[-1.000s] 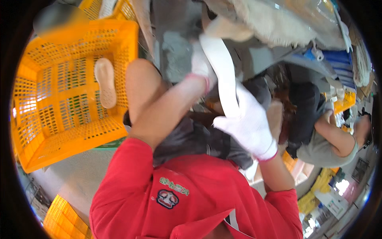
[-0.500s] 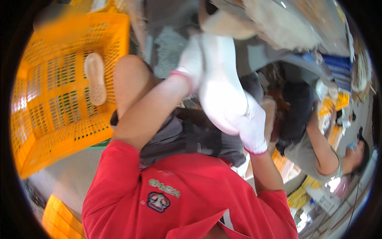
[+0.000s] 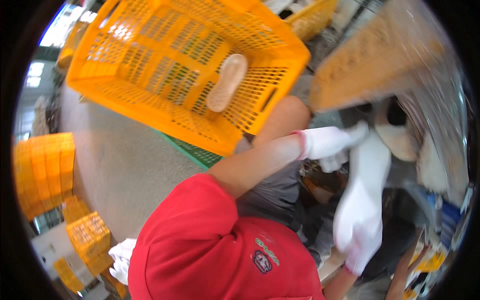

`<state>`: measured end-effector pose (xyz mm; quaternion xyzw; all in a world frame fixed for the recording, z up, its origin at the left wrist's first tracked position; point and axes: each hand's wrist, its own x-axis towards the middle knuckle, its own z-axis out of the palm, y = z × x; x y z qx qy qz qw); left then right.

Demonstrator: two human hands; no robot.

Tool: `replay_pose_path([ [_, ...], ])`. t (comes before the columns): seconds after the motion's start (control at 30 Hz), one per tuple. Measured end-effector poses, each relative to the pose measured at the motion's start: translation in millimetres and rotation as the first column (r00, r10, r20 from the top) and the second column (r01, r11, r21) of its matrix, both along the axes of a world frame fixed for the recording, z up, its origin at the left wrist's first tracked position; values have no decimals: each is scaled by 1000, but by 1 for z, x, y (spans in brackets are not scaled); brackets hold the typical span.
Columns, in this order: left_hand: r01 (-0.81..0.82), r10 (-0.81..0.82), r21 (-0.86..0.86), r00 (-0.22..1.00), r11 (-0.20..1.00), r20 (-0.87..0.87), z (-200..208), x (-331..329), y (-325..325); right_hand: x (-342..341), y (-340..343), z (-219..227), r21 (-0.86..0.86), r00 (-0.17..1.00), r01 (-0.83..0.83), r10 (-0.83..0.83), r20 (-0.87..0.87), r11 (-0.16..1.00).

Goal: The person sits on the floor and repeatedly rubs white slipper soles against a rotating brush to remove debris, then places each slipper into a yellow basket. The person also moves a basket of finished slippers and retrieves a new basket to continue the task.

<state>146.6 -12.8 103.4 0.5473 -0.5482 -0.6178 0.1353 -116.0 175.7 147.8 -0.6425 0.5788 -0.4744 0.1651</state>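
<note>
A white shoe insole (image 3: 367, 175) hangs slantwise over my lap, its wider end up and away from me. My right hand (image 3: 364, 247), in a white knit glove with a pink cuff, grips its near, narrower end. My left hand (image 3: 330, 142), gloved the same way, reaches across to the far end; its fingers are smeared by motion at the edge, so whether they pinch or only touch it is unclear. A beige insole (image 3: 227, 82) with small holes lies in the yellow plastic basket (image 3: 150, 112) ahead and left of my lap.
Under the yellow basket shows a green crate (image 3: 192, 151). A cardboard box (image 3: 372, 65) and clear plastic wrap (image 3: 450, 115) crowd the far right. Yellow crates (image 3: 45, 172) stack at the left, near a white cloth (image 3: 122, 257). Another person's arm (image 3: 402, 272) shows lower right.
The view has swung left, bringing the basket to the middle and the left-hand crates into sight. My right hand still holds the white insole; my left hand stays by its far end.
</note>
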Motion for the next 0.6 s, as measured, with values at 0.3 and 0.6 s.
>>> replay_pose_path([
  [0.3,-585,811,-568,339,579,477,-129,246,-113,-76,159,-22,520,805,576,-327,-495,631],
  [0.6,-481,339,-143,351,865,873,-261,361,-83,-50,152,-25,594,833,429,-45,-551,680],
])
